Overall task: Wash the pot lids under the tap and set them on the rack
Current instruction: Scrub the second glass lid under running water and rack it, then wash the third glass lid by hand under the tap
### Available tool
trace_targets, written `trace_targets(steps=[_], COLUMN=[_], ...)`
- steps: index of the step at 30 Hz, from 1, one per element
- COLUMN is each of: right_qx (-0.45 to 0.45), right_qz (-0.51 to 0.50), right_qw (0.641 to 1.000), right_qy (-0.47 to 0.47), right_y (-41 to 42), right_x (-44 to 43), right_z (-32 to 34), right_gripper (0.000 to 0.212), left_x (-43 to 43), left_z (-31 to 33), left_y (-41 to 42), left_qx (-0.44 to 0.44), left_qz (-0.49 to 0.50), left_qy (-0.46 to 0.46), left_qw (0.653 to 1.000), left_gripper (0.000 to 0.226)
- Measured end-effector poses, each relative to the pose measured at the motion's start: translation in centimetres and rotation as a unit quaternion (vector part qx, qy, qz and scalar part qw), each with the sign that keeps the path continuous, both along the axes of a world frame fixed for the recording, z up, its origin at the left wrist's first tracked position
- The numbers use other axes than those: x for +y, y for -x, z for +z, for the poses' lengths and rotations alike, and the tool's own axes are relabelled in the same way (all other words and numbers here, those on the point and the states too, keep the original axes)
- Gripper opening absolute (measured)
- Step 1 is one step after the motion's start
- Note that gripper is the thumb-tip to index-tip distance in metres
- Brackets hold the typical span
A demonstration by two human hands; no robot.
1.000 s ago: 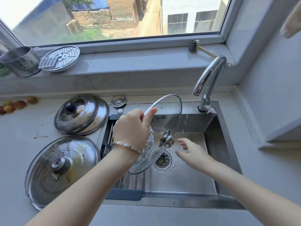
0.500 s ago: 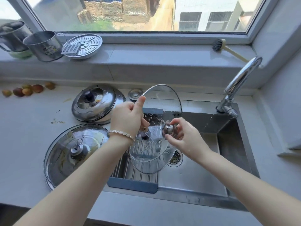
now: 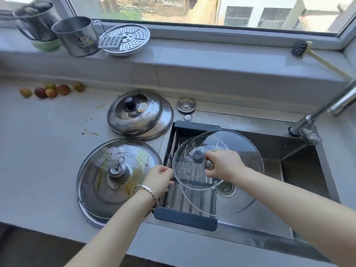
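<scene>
Two clear round glass lids (image 3: pixel 231 199) at the right hand (image 3: pixel 223 165), one grimy glass lid (image 3: pixel 115 170) beside the left hand (image 3: pixel 159 179), two stacked domed steel lids (image 3: pixel 138 112) beyond it.

Sink (image 3: pixel 300 170) with a rack (image 3: pixel 185 218) across its left end; a small glass lid (image 3: pixel 176 160) and a large glass lid (image 3: pixel 237 147) held over it cover most of the rack from above; the basin's right half lies open, bounded at the far right by the tap (image 3: pixel 306 130); left of the sink, a dirty glass lid (image 3: pixel 107 170) and steel lids (image 3: pixel 146 116) crowd the counter (image 3: pixel 38 151); farther left it is bare.
</scene>
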State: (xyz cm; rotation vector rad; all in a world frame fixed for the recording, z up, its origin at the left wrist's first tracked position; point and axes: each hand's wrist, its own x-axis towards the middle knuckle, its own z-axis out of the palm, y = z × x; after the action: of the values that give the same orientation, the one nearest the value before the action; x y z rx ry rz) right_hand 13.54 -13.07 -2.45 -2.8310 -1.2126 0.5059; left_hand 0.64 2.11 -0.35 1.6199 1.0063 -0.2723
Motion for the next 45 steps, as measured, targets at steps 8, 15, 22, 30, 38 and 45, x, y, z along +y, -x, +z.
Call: trace_targets(steps=[8, 15, 22, 30, 38, 45], right_qx=[0.034, 0.069, 0.162, 0.171, 0.234, 0.277], right_qz=[0.031, -0.005, -0.045, -0.095, -0.118, -0.098], right_qw=[0.994, 0.994, 0.982, 0.98, 0.965, 0.952], right_qy=[0.095, 0.085, 0.079, 0.021, -0.027, -0.088], right_y=[0.5, 0.8, 1.9, 0.1, 2.2, 3.7], right_x=[5.4, 5.1, 3.7, 2.9, 0.9, 1.1], right_z=[-4.1, -6.0, -6.1, -0.9, -0.3, 1.3], right_gripper=[0.033, 0.037, 0.051, 0.038, 0.027, 0.028], left_x=[2.9, 4.8, 5.1, 11.4, 14.2, 10.7], left_z=[-1.6, -1.8, -2.7, -2.7, -4.9, -1.6], left_y=[1.9, 2.2, 2.1, 0.5, 1.6, 3.9], left_qx=[-0.014, -0.027, 0.005, 0.24, 0.178, 0.031], left_qz=[0.045, 0.09, -0.021, -0.2, -0.181, -0.085], left_qy=[0.029, 0.035, -0.077, -0.45, -0.428, -0.433], left_qw=[0.998, 0.995, 0.997, 0.836, 0.868, 0.897], left_gripper=[0.019, 0.024, 0.017, 0.052, 0.023, 0.022])
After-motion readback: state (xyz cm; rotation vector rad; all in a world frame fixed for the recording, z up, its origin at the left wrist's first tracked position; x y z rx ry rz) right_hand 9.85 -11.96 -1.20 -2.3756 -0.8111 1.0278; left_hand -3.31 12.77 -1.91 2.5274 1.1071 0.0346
